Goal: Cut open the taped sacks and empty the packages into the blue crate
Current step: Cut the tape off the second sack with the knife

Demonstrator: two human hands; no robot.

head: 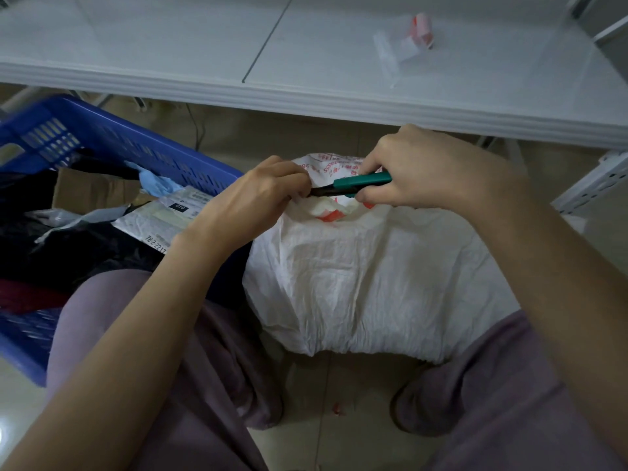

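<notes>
A white woven sack (367, 277) stands on the floor between my knees, its top bunched and bound with red-printed tape (331, 215). My right hand (421, 171) grips a green utility knife (360, 183) whose dark tip points left at the sack's neck. My left hand (258, 195) pinches the bunched sack top right at the knife's tip. The blue crate (136, 144) sits to the left and holds several packages: a brown cardboard parcel (91, 193), black bags and a white labelled mailer (159, 219).
A white table (306, 79) runs across the top of the view, with a roll of red-and-white tape (423, 30) and a clear plastic scrap on it. A white perforated shelf post (598, 178) stands at right. Small red tape bits lie on the tiled floor.
</notes>
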